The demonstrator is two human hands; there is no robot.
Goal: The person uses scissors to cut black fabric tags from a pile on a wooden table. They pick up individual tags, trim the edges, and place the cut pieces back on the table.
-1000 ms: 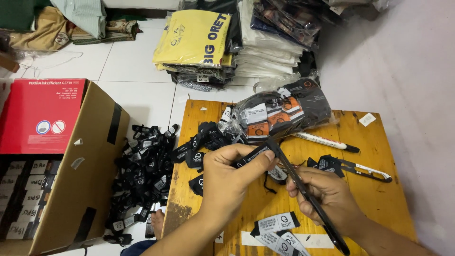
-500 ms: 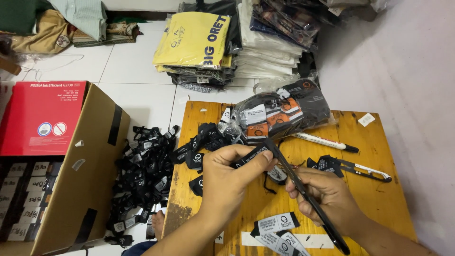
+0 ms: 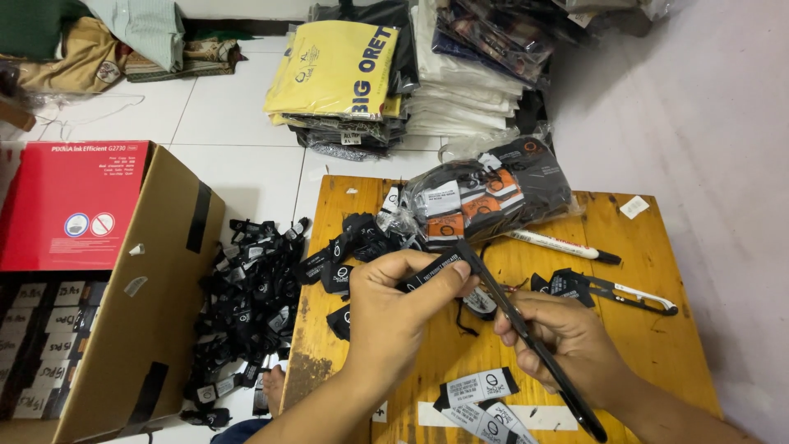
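Black woven label (image 3: pixel 431 270) — pinched by left hand (image 3: pixel 394 308) | right hand (image 3: pixel 567 337) grips slim black scissors (image 3: pixel 526 337) — wooden table (image 3: pixel 657 329)

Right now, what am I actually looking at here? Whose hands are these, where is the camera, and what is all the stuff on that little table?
There is no machine here: a person works with two bare hands, and the one camera sits on their head, looking down. The left hand pinches a black woven label between thumb and fingers. The right hand grips black scissors, whose tips meet the label.

They work over a small wooden table. On it lie a clear bag of labels, a white marker pen, a box cutter, more loose black labels and a few printed tags near the front edge.

On the tiled floor to the left is a heap of black labels beside an open cardboard box. Folded clothes in plastic are stacked behind.
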